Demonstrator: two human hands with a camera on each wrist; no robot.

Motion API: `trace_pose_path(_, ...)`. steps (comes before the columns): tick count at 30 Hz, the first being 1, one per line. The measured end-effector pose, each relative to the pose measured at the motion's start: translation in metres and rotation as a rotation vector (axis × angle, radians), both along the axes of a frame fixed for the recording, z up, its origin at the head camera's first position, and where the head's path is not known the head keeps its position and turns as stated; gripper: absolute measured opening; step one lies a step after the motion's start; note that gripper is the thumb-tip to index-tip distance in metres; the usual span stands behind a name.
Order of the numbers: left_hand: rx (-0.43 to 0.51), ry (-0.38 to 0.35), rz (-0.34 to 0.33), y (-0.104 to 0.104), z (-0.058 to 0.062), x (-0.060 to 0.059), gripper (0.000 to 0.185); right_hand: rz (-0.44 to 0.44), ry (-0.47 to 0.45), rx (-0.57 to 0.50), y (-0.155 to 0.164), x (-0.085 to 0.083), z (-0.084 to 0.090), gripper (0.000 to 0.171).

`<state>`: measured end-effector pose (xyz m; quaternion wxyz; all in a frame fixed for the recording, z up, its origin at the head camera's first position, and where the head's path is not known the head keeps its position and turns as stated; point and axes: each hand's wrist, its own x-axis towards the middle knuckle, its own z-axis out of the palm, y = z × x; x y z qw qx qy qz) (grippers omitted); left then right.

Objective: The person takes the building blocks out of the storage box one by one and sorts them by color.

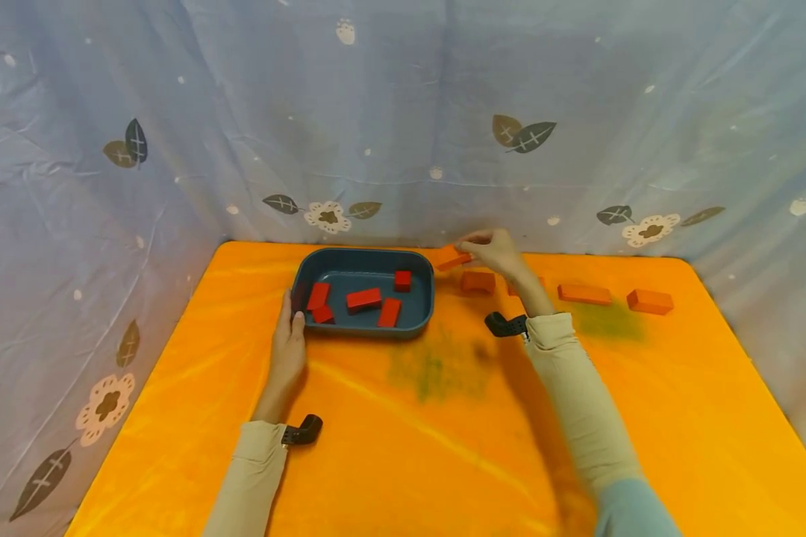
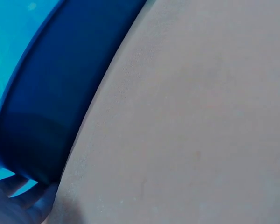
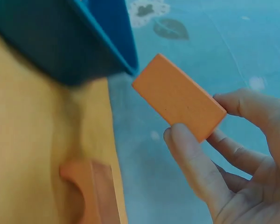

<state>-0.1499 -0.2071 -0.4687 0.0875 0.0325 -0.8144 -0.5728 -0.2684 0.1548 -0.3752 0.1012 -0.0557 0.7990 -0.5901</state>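
Note:
A dark blue tray (image 1: 422, 297) sits at the back of the orange table and holds several red blocks (image 1: 363, 300). My left hand (image 1: 289, 344) rests against the tray's left wall (image 2: 51, 116), thumb up along the rim. My right hand (image 1: 495, 250) pinches an orange block (image 1: 451, 257) in the air just right of the tray's far right corner. In the right wrist view the orange block (image 3: 178, 97) is held by one end between thumb and fingers, next to the tray's corner (image 3: 107, 42).
More orange blocks lie in a row along the back right of the table: one (image 1: 478, 281) beneath my right hand, one (image 1: 583, 293) further right, one (image 1: 649, 301) at the far right. A patterned blue cloth (image 1: 403, 119) walls the table on three sides.

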Motion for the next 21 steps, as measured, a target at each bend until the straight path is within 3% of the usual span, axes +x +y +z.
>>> trace_pose_path(7, 0.008, 0.014, 0.022, -0.003, -0.003, -0.001, 0.055, -0.068, 0.018, -0.016, 0.052, 0.008, 0.005, 0.049)
trace_pose_path(12, -0.007, -0.002, 0.027, -0.005, -0.001, 0.001, 0.056, -0.143, 0.025, 0.014, 0.1, 0.02, -0.002, 0.052)
trace_pose_path(16, -0.014, 0.011, 0.036, -0.009, 0.001, 0.002, 0.055, -0.222, 0.031, -0.076, 0.134, 0.029, -0.008, 0.053)
trace_pose_path(18, -0.011, 0.013, 0.038, -0.011, 0.001, 0.003, 0.055, -0.263, 0.032, -0.143, 0.153, 0.034, -0.009, 0.044)
trace_pose_path(21, -0.005, 0.016, 0.031, -0.014, 0.001, 0.004, 0.055, -0.34, 0.035, -0.248, 0.183, 0.04, -0.009, 0.017)
